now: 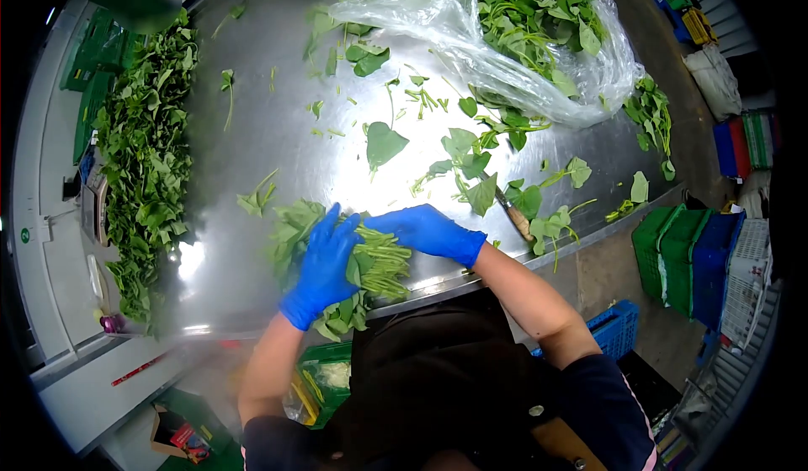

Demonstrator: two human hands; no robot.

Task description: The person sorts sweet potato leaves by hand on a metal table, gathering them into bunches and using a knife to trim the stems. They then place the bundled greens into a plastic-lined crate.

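A bunch of leafy green stems (383, 267) lies at the near edge of the metal table, cut ends to the right and leaves to the left. My left hand (323, 267), in a blue glove, is closed over its leafy part. My right hand (431, 234), gloved the same way, has its fingers pressed together against the upper side of the stems; its fingertips are partly hidden. Right of that hand lies a knife (518, 220) with a wooden handle, its blade partly covered by loose leafy sprigs (481, 193).
A clear plastic bag (539, 92) spills greens (539, 16) at the back right. Bundled greens (151, 159) line the table's left side. Cut stem pieces and leaves dot the metal table (252, 126). Stacked green crates (673, 252) and a blue crate (614, 328) stand to the right.
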